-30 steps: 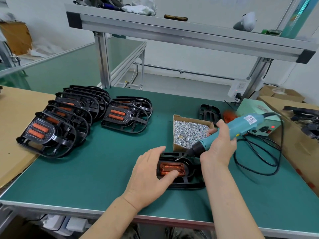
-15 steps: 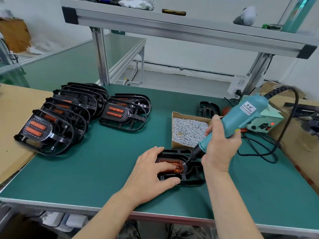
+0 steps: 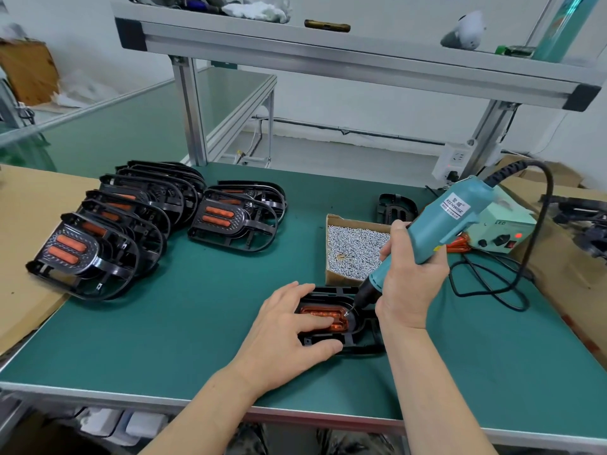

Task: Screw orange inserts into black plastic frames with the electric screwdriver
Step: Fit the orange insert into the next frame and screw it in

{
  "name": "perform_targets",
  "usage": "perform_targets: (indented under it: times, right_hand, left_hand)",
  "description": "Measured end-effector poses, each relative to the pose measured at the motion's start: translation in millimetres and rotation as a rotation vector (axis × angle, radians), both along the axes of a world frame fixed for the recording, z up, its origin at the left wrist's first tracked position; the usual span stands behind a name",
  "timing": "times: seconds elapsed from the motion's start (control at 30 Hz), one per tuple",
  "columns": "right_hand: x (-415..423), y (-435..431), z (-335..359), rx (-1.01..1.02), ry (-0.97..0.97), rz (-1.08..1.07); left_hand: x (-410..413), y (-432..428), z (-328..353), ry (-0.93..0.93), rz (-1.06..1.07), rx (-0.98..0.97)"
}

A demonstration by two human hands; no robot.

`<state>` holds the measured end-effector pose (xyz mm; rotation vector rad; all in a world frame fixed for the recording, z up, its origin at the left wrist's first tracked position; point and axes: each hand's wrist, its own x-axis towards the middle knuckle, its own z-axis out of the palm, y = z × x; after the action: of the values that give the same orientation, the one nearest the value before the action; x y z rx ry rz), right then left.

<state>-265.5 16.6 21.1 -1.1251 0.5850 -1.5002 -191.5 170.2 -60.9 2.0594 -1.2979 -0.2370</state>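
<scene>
A black plastic frame (image 3: 361,339) lies on the green mat near the front edge, with an orange insert (image 3: 323,314) seated in it. My left hand (image 3: 289,333) rests flat on the frame and insert, fingers spread and pressing them down. My right hand (image 3: 410,274) grips a teal electric screwdriver (image 3: 440,224), tilted steeply, its bit tip touching the right end of the orange insert.
A cardboard box of small silver screws (image 3: 354,247) stands just behind the frame. Several finished frames (image 3: 131,224) lie stacked at the left, and another pair (image 3: 236,218) in the middle. A power supply box (image 3: 502,228) and black cable (image 3: 492,287) sit at the right.
The screwdriver rose from a low slant to a steep tilt, and its bit came down onto the insert's right end. My left hand stayed pressed on the frame.
</scene>
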Motion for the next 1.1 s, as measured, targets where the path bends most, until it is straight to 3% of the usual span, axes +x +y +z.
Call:
perform_targets:
  times: [1.1]
  right_hand:
    - [5, 11, 1, -0.123, 0.133, 0.152]
  left_hand:
    - [0, -1, 0, -0.019, 0.006, 0.007]
